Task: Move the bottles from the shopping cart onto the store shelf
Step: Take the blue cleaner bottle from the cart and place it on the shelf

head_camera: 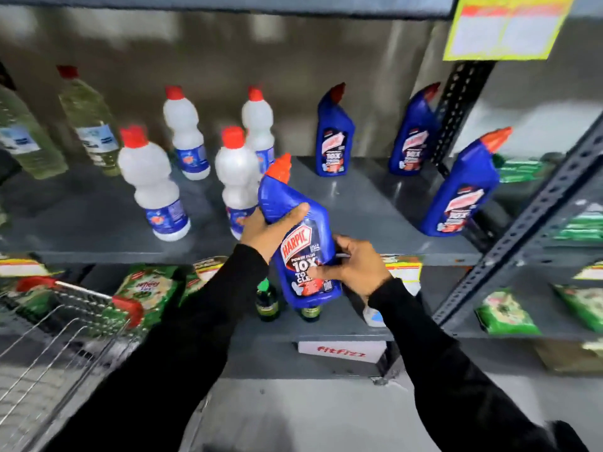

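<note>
I hold a blue Harpic bottle (301, 236) with a red-orange cap in both hands, in front of the grey store shelf (359, 203), near its front edge. My left hand (270, 231) grips its upper body from the left. My right hand (354, 267) holds its lower part from the right, thumb on the label. Three more blue Harpic bottles (334, 132) (412, 133) (463, 187) stand on the shelf to the right. Several white bottles with red caps (153, 184) stand left of the held bottle. The wire shopping cart (58, 321) is at the lower left.
Clear greenish bottles with red caps (89, 122) stand at the shelf's far left. A slotted metal upright (528, 216) runs down the right side. The lower shelf holds green packets (146, 293), small dark green bottles (266, 303) and a white FitFizz box (341, 350). A yellow price sign (509, 26) hangs top right.
</note>
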`<state>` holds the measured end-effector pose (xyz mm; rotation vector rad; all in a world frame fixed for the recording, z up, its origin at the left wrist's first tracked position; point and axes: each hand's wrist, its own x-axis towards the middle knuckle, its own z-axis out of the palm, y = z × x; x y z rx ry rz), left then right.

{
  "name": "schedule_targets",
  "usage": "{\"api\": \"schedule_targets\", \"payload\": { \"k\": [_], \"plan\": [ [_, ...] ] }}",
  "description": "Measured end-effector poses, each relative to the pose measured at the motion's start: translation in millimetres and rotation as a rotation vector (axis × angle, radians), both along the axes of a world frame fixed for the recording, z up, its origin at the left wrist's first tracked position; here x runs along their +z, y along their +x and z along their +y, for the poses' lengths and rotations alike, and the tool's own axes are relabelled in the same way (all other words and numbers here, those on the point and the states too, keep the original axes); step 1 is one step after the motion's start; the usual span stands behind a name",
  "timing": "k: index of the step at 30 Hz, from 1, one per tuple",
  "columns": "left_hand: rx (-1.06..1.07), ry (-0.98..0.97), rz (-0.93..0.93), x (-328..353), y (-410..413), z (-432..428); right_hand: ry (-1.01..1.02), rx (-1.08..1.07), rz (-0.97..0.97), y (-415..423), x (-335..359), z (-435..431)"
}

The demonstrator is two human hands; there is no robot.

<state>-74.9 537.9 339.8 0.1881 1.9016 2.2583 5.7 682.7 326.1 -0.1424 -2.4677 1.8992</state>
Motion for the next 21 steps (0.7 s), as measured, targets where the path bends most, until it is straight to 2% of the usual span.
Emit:
{"api": "schedule_targets", "payload": {
  "k": [3,10,21],
  "plan": [
    [-0.086,-0.098,0.052,16.1,-24.3,35.3,0.023,-0.126,0.048,-15.0,-0.1,31.7],
    [-0.121,-0.098,0.103,28.5,-59.0,101.7,0.013,-0.366,0.099,-64.4,-13.0,75.1],
    [-0.175,-0.139,0.159,15.9,-73.3,110.2,-0.064,-0.378,0.124,-73.3,-17.5,81.9]
  ]
}}
